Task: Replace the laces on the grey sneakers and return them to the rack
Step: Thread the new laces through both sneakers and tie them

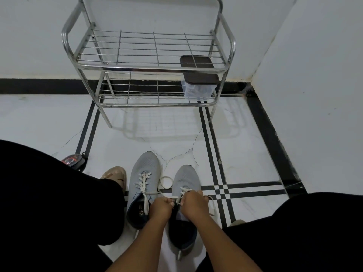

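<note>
Grey mesh sneakers stand side by side on the white marble floor (245,154), long axes running away from the person, toes toward the steel shoe rack (149,67) against the wall. On the left sneaker (144,173) white laces are threaded, their loose ends trailing over its dark opening. Both hands work over the right sneaker (186,177): the left hand (160,208) is curled, pinching a white lace (172,197) stretched to the right hand (193,203), whose fingers are curled round the lace at the upper eyelets. A small white ring-shaped object (166,182) lies between the two toes. Bare floor stretches between the toes and the rack's legs. Black-clothed knees hem the shoes in on both sides, and a tan slipper (115,173) sits just beside the left sneaker. On the rack's lower shelf, at its right end, a clear container with a dark lid (200,75) stands; both wire shelves have open room to its left.
</note>
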